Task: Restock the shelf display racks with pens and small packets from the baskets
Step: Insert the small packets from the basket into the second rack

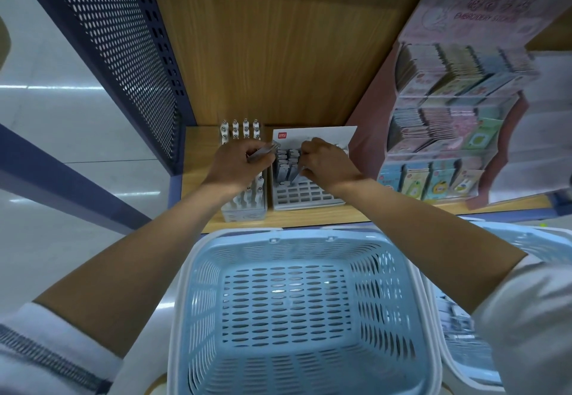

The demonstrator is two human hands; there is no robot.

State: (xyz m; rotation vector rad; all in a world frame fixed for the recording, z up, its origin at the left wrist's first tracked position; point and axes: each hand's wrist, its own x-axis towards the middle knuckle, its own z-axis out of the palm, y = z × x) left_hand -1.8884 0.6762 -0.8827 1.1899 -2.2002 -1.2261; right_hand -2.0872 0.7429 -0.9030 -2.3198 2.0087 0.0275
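Stands facing a white plastic slotted pen rack (306, 198) with a red-logo backing card, set on a wood-grain shelf board (309, 216).

Grips a bundle of grey pens (263, 151) in the left hand (240, 164), fingers curled round the barrels, just left of the rack's back rows. Holds that hand above a narrow white holder of white-capped pens (244, 206), which stands touching or almost touching the rack's left side.

Pinches a single grey pen (295, 175) in the right hand (325, 162), fingers bent round it, over the rack's middle rows. Angles its lower end down towards the slots; cannot tell whether it already sits in one.

Has upright grey pens already standing in the rack (286, 161) in the back rows, between the two hands. Shows open slots in the rack's front rows, nearest the shelf edge.

Keeps a light blue perforated plastic basket (192, 271) with a white rim directly in front of the rack, below the shelf edge, its slotted floor in plain view. Has a second light blue basket (510, 237) in front of the rack and to its right, partly behind the right forearm.

Faces a pink tiered cardboard display of small colourful packets (448, 116) right of the rack, and a dark blue perforated metal side panel (123, 54) left of it.
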